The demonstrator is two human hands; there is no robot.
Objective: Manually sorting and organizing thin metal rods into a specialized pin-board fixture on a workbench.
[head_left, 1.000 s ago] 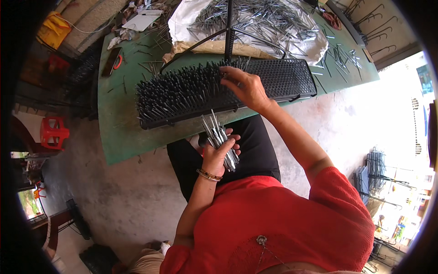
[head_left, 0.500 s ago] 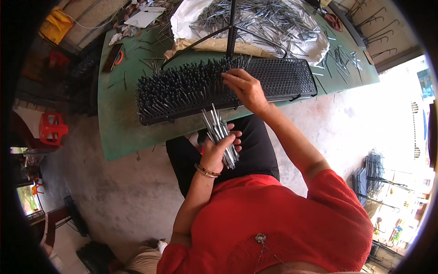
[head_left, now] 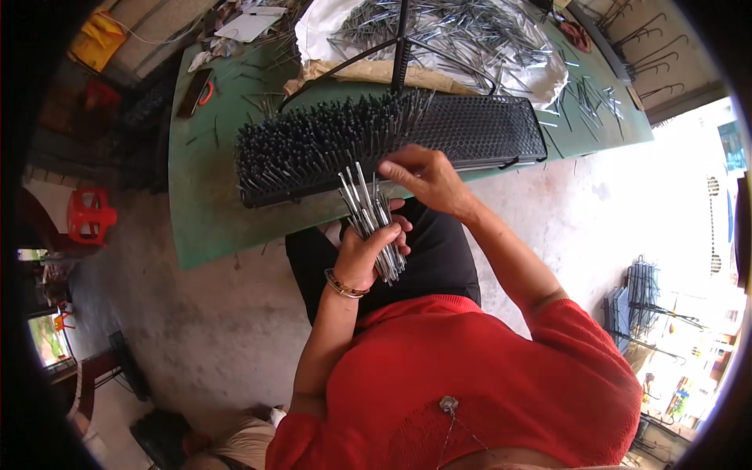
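Observation:
My left hand (head_left: pixel 374 247) is closed around a bundle of thin silver metal rods (head_left: pixel 363 196), which fan out at their upper ends above my lap. My right hand (head_left: pixel 429 182) is just right of the bundle's upper ends, in front of the rack. Its thumb and fingers look apart, the fingertips are slightly blurred, and no rod shows in them. A long black mesh rack (head_left: pixel 486 129) lies along the table's near edge. Many dark upright rods (head_left: pixel 313 145) stand packed in its left and middle holes, while the holes toward its right end show bare.
Behind the rack, a black metal stand (head_left: pixel 400 59) rises before a white sheet (head_left: pixel 315 27) heaped with loose rods. The green table (head_left: pixel 200 227) also bears scattered rods and orange-handled scissors (head_left: pixel 206 94). A red stool (head_left: pixel 90 215) stands at left, wire racks (head_left: pixel 642 294) at right.
My right hand has come down from the rack's standing rods toward the bundle. My left hand has shifted slightly left, still gripping the rods.

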